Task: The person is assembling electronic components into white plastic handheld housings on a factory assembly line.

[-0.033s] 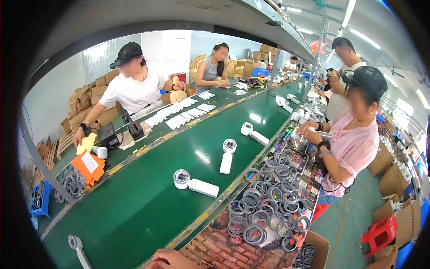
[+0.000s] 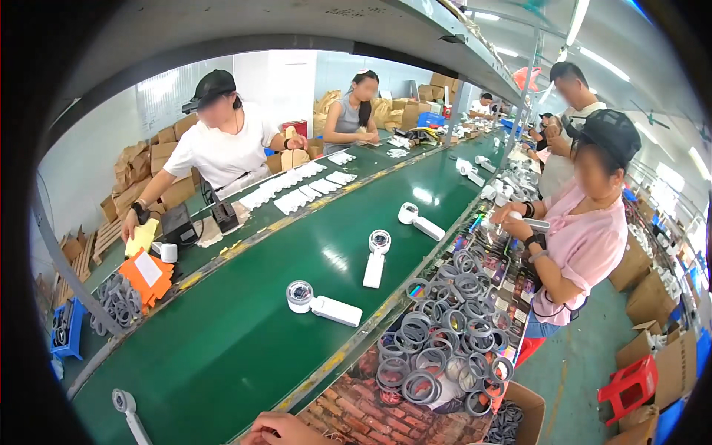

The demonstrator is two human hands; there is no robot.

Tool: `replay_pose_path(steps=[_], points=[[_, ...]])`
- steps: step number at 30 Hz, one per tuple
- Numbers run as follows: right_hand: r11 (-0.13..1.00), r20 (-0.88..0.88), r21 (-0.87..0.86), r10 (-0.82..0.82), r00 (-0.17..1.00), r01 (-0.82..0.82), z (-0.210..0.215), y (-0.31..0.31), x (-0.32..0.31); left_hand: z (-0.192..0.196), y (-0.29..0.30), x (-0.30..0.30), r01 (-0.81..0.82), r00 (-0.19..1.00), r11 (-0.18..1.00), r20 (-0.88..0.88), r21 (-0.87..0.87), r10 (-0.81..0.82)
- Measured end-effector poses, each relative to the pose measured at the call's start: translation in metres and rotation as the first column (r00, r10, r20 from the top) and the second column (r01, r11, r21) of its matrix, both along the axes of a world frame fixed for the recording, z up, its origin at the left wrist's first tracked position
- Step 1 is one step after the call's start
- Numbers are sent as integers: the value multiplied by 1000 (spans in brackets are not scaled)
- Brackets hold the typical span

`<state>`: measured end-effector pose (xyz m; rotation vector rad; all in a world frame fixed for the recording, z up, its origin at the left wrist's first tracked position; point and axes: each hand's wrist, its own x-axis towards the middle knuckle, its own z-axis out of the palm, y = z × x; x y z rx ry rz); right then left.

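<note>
At the lower edge the back of one hand shows, most likely my left hand [image 2: 280, 429], at the brick-patterned worktop's edge beside the green belt. Its fingers bend down out of the picture, so what they hold, if anything, is hidden. My right hand does not show. White handheld fans with round heads lie on the green conveyor belt [image 2: 222, 319]. One fan [image 2: 124, 404] lies at the lower left, nearest my hand; another fan [image 2: 326, 304] is farther up. To the right of the belt, a heap of grey rings [image 2: 437, 334] covers part of the worktop [image 2: 356, 393].
Across the belt, a person in white [image 2: 237, 141] touches yellow sheets near orange cards [image 2: 144, 278]. On the right a co-worker in pink [image 2: 586, 230] handles a white part. A carton of grey rings [image 2: 530, 415] stands below the worktop. A shelf [image 2: 245, 26] hangs overhead.
The co-worker in pink has shifted their hands slightly around the white part. The near fans on the belt have barely moved, and my visible hand stays in place.
</note>
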<state>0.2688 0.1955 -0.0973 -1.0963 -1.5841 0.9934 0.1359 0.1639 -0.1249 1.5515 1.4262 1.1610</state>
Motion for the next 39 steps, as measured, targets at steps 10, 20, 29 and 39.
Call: replay_pose_path(steps=[10, 20, 29, 39], points=[[1000, -12, 5, 12, 1000, -12, -5, 1, -2, 12, -2, 4, 0, 1000, 1000, 9, -5, 0], [999, -3, 23, 25, 1000, -25, -1, 1, 1, 6, -1, 1, 3, 1000, 1000, 9, -23, -3], [1000, 51, 0, 20, 998, -20, -7, 1, 0, 11, -1, 3, 8, 1000, 999, -9, -37, -8], [999, 37, 10, 35, 999, -36, -7, 1, 0, 5, -2, 1, -1, 999, 1000, -51, -18, 0]])
